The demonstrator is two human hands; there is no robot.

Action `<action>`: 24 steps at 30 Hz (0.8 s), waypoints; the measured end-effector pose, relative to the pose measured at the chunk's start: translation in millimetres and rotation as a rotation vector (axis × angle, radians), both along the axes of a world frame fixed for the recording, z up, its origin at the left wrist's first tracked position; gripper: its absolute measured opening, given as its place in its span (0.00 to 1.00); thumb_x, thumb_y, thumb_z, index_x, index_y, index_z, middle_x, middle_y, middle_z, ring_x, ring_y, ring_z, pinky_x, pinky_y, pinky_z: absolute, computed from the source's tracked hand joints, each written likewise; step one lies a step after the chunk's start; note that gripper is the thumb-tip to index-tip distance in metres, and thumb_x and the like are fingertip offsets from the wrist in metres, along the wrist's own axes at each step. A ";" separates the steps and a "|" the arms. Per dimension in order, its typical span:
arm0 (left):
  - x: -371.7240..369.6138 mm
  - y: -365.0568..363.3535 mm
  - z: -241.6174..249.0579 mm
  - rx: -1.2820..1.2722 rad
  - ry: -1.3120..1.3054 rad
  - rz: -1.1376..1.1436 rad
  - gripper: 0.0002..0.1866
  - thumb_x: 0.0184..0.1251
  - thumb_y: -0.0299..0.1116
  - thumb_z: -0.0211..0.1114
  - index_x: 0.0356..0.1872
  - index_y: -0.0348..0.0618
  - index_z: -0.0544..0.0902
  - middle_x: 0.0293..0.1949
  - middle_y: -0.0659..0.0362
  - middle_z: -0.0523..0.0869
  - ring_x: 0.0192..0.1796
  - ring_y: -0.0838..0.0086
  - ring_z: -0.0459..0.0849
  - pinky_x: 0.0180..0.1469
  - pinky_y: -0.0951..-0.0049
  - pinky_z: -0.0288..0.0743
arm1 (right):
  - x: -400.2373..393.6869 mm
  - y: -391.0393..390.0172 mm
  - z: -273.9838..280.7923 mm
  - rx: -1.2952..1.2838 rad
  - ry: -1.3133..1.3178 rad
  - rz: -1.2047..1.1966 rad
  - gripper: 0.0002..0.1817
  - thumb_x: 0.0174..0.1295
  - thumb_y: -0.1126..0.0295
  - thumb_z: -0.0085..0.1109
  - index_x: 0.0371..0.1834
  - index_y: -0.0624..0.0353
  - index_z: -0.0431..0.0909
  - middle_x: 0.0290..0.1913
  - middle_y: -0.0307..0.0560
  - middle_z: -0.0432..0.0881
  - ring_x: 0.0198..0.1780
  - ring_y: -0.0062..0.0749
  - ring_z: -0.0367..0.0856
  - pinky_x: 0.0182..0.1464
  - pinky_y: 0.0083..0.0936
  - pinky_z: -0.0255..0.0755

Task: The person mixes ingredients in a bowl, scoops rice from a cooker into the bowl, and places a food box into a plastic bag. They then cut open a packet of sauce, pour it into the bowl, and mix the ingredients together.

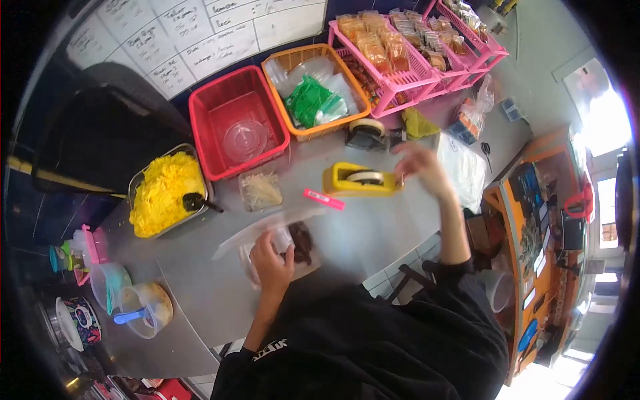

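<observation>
My left hand [272,260] is closed on a clear plastic package [250,263] at the front edge of the metal table. Dark brown pieces [302,243] show inside it beside my thumb, and a translucent flap [233,241] stands out at its far side. My right hand [423,167] is at the right end of a yellow tape dispenser [360,189], its fingers slightly blurred. Whether tape is between those fingers cannot be made out. A pink strip with a white label [324,199] lies in front of the dispenser.
A tray of yellow food [163,190] with a dark spoon stands at left, near a box of thin sticks [261,190]. Behind are a red basket [200,110], an orange basket [272,73] and pink racks [413,85]. A black tape dispenser [363,139] and scissors [487,152] lie rightward.
</observation>
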State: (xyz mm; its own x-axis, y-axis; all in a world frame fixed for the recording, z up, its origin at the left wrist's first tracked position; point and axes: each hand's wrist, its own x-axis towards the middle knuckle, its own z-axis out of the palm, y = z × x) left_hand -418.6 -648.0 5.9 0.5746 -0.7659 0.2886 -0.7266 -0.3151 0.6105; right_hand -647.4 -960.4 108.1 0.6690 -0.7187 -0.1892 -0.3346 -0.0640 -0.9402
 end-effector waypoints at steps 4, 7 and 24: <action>-12.6 -11.1 -9.3 0.229 0.167 0.070 0.25 0.55 0.39 0.67 0.52 0.41 0.72 0.46 0.50 0.77 0.49 0.57 0.74 0.54 0.56 0.61 | -27.8 -192.0 5.5 -0.792 0.087 -0.426 0.15 0.54 0.78 0.50 0.45 0.62 0.78 0.37 0.51 0.85 0.42 0.36 0.84 0.43 0.28 0.76; -18.0 -12.8 -22.8 0.216 0.221 0.132 0.25 0.51 0.33 0.69 0.51 0.41 0.73 0.47 0.51 0.75 0.49 0.56 0.73 0.53 0.56 0.61 | -35.3 -334.5 -16.3 -0.985 0.310 -0.632 0.17 0.55 0.64 0.58 0.45 0.62 0.78 0.40 0.56 0.83 0.44 0.43 0.83 0.47 0.34 0.74; -30.7 -1.1 41.0 0.160 0.184 0.435 0.07 0.59 0.23 0.61 0.34 0.37 0.71 0.31 0.49 0.77 0.37 0.57 0.79 0.42 0.64 0.71 | -71.8 -462.6 -68.7 -1.197 0.094 -0.621 0.16 0.54 0.66 0.63 0.42 0.64 0.78 0.38 0.48 0.84 0.37 0.29 0.79 0.41 0.25 0.73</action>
State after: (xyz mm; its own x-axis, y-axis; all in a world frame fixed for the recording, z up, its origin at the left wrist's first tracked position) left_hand -449.3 -649.2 46.9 0.8812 -0.4701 0.0509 -0.3918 -0.6658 0.6350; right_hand -719.2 -1423.0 39.4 0.1952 -0.6498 0.7346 -0.6672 -0.6370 -0.3862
